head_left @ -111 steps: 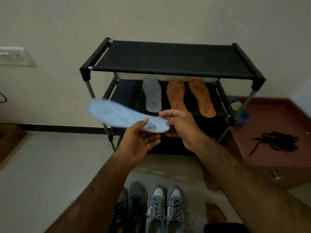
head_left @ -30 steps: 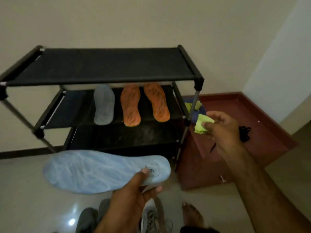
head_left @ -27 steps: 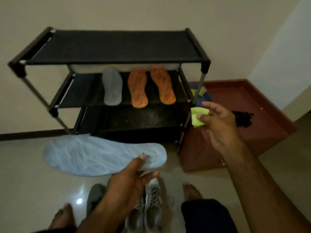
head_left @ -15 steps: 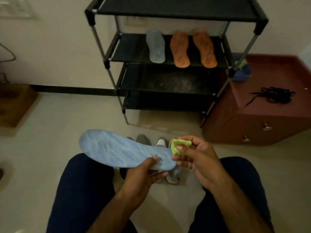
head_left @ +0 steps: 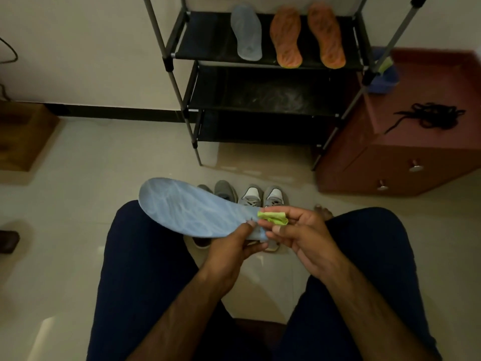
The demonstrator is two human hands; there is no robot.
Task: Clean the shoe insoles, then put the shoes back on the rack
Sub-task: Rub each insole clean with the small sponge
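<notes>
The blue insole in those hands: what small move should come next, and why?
Probably wipe the green cloth along the blue insole toward its toe. The right hand pinches the cloth at the heel end, which the left hand grips.

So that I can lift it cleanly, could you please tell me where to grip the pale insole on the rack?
Pinch the near end of the pale insole from the front: it looks thin and flat on the rack, with that end nearest the shelf's front edge.
</notes>
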